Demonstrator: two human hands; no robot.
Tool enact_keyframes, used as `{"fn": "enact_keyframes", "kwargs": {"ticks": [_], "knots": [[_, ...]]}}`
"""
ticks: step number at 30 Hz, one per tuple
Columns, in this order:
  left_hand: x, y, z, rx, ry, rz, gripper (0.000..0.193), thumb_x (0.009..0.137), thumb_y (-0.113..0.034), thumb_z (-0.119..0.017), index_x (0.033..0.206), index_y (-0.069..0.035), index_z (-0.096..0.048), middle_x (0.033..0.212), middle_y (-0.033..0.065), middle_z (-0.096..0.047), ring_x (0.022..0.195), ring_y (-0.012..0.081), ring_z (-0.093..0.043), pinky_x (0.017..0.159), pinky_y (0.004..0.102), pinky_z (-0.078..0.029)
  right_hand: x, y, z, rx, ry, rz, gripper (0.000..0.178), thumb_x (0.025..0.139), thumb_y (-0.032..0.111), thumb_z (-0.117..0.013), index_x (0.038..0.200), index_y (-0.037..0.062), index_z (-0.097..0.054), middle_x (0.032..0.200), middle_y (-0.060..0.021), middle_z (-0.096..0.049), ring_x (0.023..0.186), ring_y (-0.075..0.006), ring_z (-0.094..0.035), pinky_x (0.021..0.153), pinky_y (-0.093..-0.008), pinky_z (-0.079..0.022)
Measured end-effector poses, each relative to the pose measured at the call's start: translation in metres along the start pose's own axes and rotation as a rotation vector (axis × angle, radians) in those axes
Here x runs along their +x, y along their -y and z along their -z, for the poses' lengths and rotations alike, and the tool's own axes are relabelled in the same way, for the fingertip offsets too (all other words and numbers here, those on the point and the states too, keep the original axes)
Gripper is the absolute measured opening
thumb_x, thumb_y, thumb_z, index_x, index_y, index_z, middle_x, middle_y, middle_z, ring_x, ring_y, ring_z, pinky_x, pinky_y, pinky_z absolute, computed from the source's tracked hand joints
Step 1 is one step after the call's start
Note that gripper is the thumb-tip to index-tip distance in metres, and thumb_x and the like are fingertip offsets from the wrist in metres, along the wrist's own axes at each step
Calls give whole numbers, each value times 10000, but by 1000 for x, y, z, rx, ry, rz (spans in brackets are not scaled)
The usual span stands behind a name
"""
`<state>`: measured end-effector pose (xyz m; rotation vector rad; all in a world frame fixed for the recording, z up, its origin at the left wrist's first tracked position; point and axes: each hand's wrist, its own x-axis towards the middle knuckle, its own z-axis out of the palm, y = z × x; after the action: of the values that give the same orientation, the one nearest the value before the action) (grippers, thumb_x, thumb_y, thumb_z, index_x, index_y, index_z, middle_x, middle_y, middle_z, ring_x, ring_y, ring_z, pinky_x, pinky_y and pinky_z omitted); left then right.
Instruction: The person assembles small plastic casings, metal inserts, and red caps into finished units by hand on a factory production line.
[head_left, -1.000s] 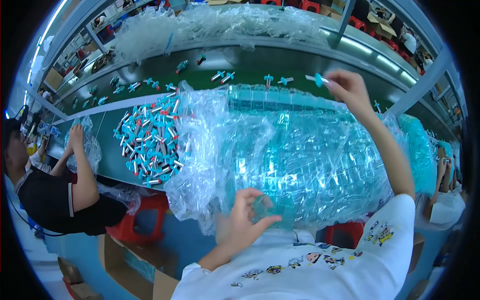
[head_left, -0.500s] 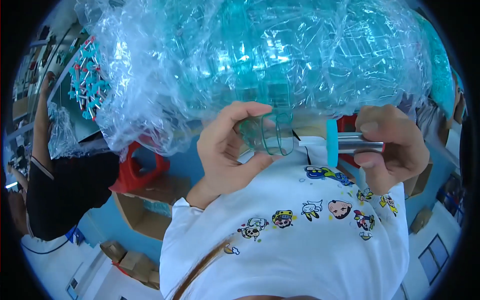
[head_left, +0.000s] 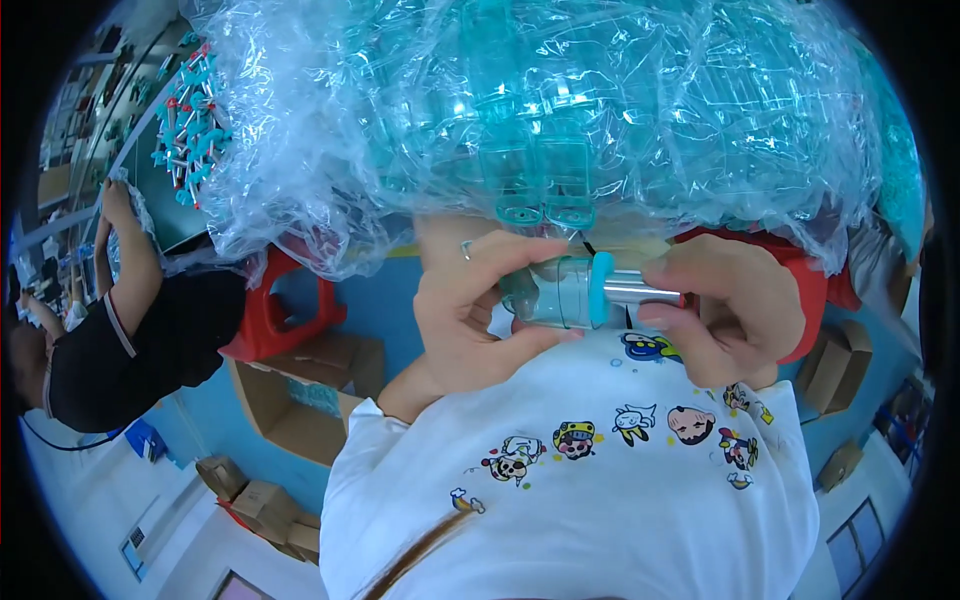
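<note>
Between the thumb and fingers of my left hand (head_left: 470, 310) lies a small clear greenish plastic cup (head_left: 553, 292), tipped on its side with its mouth to the right. My right hand (head_left: 735, 305) pinches a shiny silver tube (head_left: 642, 288) with a red end. On the tube's left end is a turquoise round cap (head_left: 601, 290), which meets the cup's mouth. Whether the cap is fully seated on the cup I cannot tell. Just beyond my hands is a large clear plastic bag (head_left: 330, 130) packed with turquoise transparent parts (head_left: 560, 165).
Silver tubes with turquoise and red ends (head_left: 190, 130) lie piled at the far left. Red stools (head_left: 270, 320) stand left and right under the bag. An open cardboard box (head_left: 290, 420) is on the blue floor. A co-worker in a black shirt (head_left: 150, 340) is at left.
My right hand has moved left with the silver tube, bringing the turquoise cap from apart to against the cup's mouth. The co-worker's arm has shifted.
</note>
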<state>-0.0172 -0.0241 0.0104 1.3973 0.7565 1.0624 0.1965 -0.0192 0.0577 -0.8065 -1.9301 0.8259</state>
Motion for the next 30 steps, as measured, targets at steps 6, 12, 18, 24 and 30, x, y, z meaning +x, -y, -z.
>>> {"fn": "enact_keyframes", "kwargs": {"ticks": [6,12,18,24,30], "knots": [[2,0,1,94,-3,-47,503,529,-1,-782,986,70,-584,859,126,-599,730,136,-536,602,222,-411,-5,-3,-3,-104,1,73,252,552,-41,-679,780,-78,-577,655,-145,-594,508,-207,-573,438,-252,-444],[2,-1,-1,8,97,10,522,516,-16,-798,984,70,-584,836,109,-601,678,102,-525,525,199,-376,-20,-6,-2,-56,-8,125,269,522,-31,-677,767,-76,-577,634,-139,-590,489,-211,-566,458,-281,-474],[-5,-7,-9,-108,177,154,528,524,-7,-794,997,73,-574,863,118,-599,719,109,-544,569,206,-408,-32,8,-4,-83,-38,104,273,520,-31,-662,772,-87,-572,615,-135,-579,463,-205,-548,444,-281,-474],[-10,-12,-14,-207,141,247,615,451,-131,-844,936,136,-576,859,178,-615,777,190,-597,692,261,-446,-37,15,-9,-119,-75,72,263,531,-37,-660,776,-79,-573,611,-135,-573,450,-204,-541,437,-289,-478],[-18,-17,-19,-186,146,324,584,482,-68,-832,953,147,-562,870,204,-616,797,181,-609,687,248,-463,-43,13,-13,-64,-55,46,272,545,-50,-652,801,-83,-565,616,-138,-569,454,-200,-540,436,-291,-476]]}}
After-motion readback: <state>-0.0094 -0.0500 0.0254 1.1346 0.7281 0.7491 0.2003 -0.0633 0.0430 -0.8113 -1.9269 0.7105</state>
